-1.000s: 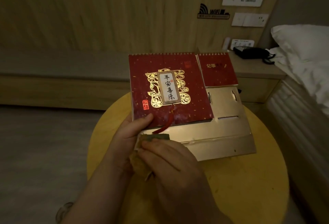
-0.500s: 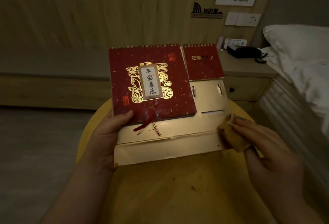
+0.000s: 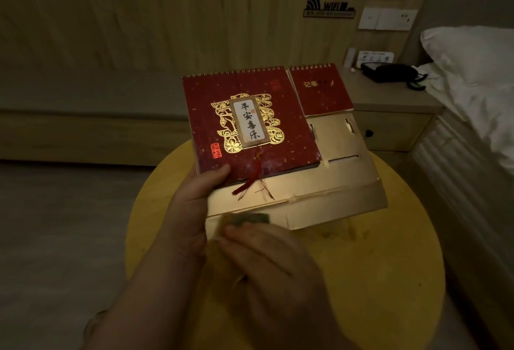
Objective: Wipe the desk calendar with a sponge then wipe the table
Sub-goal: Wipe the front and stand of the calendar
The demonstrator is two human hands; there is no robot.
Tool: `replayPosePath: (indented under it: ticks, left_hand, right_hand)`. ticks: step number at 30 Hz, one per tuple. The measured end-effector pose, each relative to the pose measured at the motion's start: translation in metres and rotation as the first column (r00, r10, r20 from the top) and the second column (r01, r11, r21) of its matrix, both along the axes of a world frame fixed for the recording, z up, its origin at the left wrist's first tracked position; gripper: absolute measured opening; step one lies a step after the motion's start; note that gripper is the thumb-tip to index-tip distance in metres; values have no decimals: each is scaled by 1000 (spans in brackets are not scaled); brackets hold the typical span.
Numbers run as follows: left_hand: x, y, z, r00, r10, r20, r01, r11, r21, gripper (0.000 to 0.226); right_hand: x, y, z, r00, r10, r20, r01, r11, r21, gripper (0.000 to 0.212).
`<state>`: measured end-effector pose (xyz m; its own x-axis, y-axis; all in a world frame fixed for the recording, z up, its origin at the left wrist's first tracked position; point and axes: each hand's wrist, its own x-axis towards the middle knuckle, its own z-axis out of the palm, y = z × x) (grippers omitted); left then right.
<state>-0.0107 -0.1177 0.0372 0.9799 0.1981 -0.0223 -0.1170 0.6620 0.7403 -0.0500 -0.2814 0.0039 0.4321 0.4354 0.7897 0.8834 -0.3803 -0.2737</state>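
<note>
The red and gold desk calendar (image 3: 250, 124) is held tilted above the round yellow table (image 3: 389, 280). Its gold cardboard base (image 3: 328, 191) faces me, and a small red notepad (image 3: 319, 91) is bound at its upper right. My left hand (image 3: 194, 210) grips the calendar's lower left corner, thumb on the red cover. My right hand (image 3: 272, 271) holds a sponge (image 3: 247, 217) and presses it on the lower left part of the gold base. Most of the sponge is hidden under my fingers.
A bedside cabinet (image 3: 395, 116) with a black telephone (image 3: 389, 71) stands behind the table on the right. A bed with a white pillow (image 3: 472, 71) runs along the right edge. A wooden wall with signs and switches is at the back.
My right hand has swept the sponge from the right end of the gold base back to its lower left end. The calendar has tilted slightly, still in my left hand.
</note>
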Motion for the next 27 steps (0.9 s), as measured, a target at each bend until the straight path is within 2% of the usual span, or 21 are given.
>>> replayPosePath:
  ticks: [4,8,12,17,21,24,27]
  left_hand:
    - [-2,5,2,1000,-12,-11,13,999,29,31]
    - [-1,6,1,1000,-8,-2,8,1000,25,28]
    - [-2,7,2,999,-40,22,41,998,-44,37]
    - [-4,16,0,997,-57,50,58,998,-30,36]
    - [-4,17,-1,999,-31,34,32,999,-16,33]
    - [-1,14,-2,1000,-7,20,7,1000,-8,32]
    - [0,12,-2,1000,-11,19,12,1000,-28,35]
  right_hand:
    - [-10,25,0,999,35,-7,-35,999,31,46]
    - [-6,17,-2,999,7,47,-6,1000,-29,43]
    - [15,-18,2,997,-69,30,70,997,-35,50]
    - [45,-85,3,976,-219,-16,219,976,-11,32]
    - [59,-127,0,918,-389,-80,390,921,-4,48]
    - [59,-129,1,905,-411,-107,417,908,43,44]
    - [49,-109,3,923,-360,-135,371,927,62,39]
